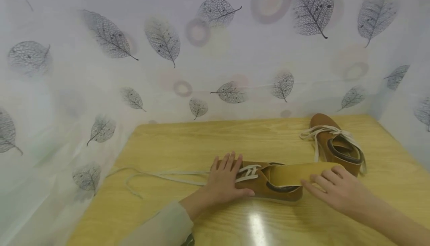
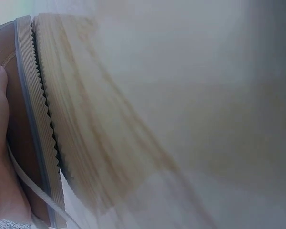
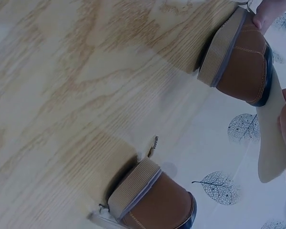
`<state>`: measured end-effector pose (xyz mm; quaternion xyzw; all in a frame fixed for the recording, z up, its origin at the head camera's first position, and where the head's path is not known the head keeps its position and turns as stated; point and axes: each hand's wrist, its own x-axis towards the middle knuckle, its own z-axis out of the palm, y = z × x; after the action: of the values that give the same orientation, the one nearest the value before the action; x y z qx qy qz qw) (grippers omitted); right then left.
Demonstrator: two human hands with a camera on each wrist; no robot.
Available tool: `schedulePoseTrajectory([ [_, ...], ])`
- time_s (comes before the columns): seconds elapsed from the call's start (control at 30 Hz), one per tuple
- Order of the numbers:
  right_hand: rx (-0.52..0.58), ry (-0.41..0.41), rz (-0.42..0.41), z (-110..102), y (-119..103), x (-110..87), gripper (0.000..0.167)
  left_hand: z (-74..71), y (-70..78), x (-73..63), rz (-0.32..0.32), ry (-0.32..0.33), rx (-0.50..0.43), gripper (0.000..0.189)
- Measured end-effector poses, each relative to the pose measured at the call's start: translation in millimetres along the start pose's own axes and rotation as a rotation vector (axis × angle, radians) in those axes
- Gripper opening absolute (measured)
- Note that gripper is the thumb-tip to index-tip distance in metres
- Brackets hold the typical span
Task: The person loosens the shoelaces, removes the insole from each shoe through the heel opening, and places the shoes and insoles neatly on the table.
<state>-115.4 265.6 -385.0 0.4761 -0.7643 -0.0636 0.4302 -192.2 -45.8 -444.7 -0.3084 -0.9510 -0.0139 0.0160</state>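
Note:
A brown lace-up shoe (image 1: 258, 193) lies on the table with its toe to the left. My left hand (image 1: 225, 180) rests across its toe, fingers spread and straight, thumb along the near side. From the shoe's opening a tan insole (image 1: 292, 173) sticks out to the right, its front part hidden inside the shoe. My right hand (image 1: 339, 190) pinches the outer end of this insole. In the right wrist view, the pale insole (image 3: 271, 143) projects past the dark heel collar, with fingers against it.
A second brown shoe (image 1: 330, 141), its laces tied in a bow, stands at the back right. Long pale laces (image 1: 164, 175) trail left from under my left hand over the wooden table (image 1: 201, 137). A leaf-patterned sheet (image 1: 231, 52) hangs behind and at the sides.

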Motion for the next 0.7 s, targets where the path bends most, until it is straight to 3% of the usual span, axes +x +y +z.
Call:
schedulePoseTrajectory([
  [0.1, -0.01, -0.012, 0.001, -0.8, -1.2, -1.9, 0.042, -0.4, 0.9, 1.2, 0.003, -0.013, 0.006, 0.112],
  [0.37, -0.084, -0.143, -0.024, 9.0, -11.8, 3.5, 0.048, -1.3, 2.3, 3.3, 0.004, -0.05, 0.002, 0.11],
  [0.5, -0.097, -0.153, -0.059, 16.6, -16.3, 10.0, 0.049, -2.0, 2.1, 3.2, 0.006, -0.046, -0.006, 0.109],
  [0.7, -0.085, -0.106, -0.046, 17.8, -16.6, 12.9, 0.05, -2.4, 1.0, 1.9, 0.006, -0.029, -0.005, 0.108],
])
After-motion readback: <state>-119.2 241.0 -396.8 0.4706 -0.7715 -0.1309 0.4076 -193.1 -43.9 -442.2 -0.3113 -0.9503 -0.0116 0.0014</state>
